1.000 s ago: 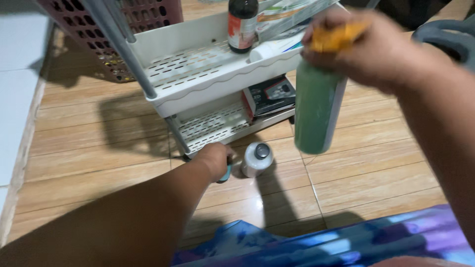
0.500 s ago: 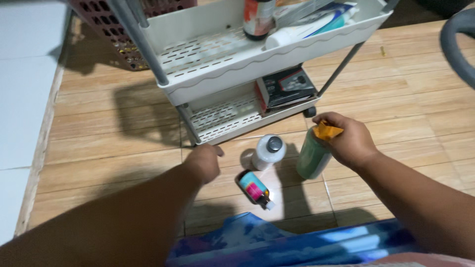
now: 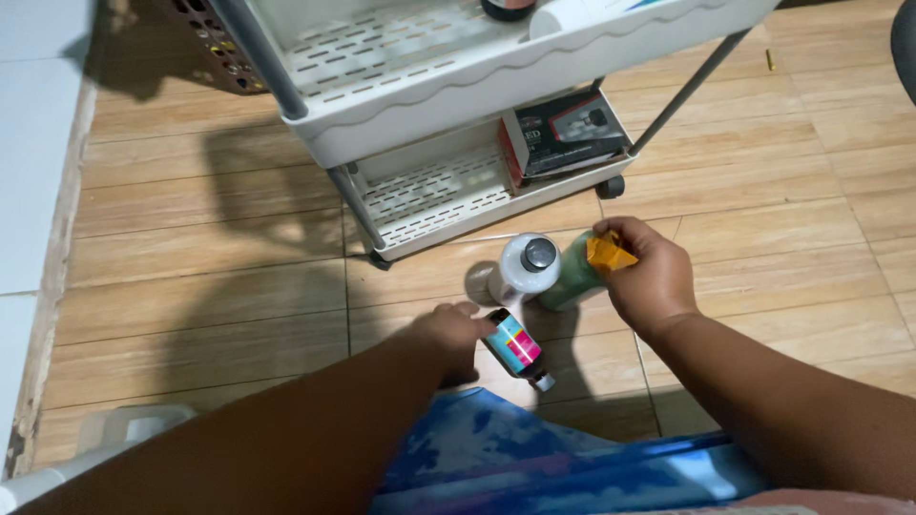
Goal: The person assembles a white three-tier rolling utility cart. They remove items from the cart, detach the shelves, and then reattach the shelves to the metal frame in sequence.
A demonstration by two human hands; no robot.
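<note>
Bottles stood and lay together on a floor (image 3: 191,286) of pale wood-grain tiles, just in front of a white plastic cart (image 3: 458,95) whose slotted shelves hung on grey metal posts. A pale wall or panel (image 3: 38,143) edged the floor on the left, and a dark reddish lattice basket (image 3: 205,43) sat behind the cart. On the cart's bottom shelf lay a dark box (image 3: 565,132).

The right hand (image 3: 641,277) reached forward from the lower right, fingers curled round the orange cap of a green bottle (image 3: 571,277), which leaned toward a white bottle with a grey cap (image 3: 524,267) just beside it (whether the two touched was not clear). The left hand (image 3: 448,339) stretched out low, palm down, its fingers bent loosely at the dark base of a small bottle with a teal and pink label (image 3: 513,345), which lay on its side on the tile; a firm grip could not be made out. Blue and purple patterned cloth (image 3: 534,467) filled the near edge.
</note>
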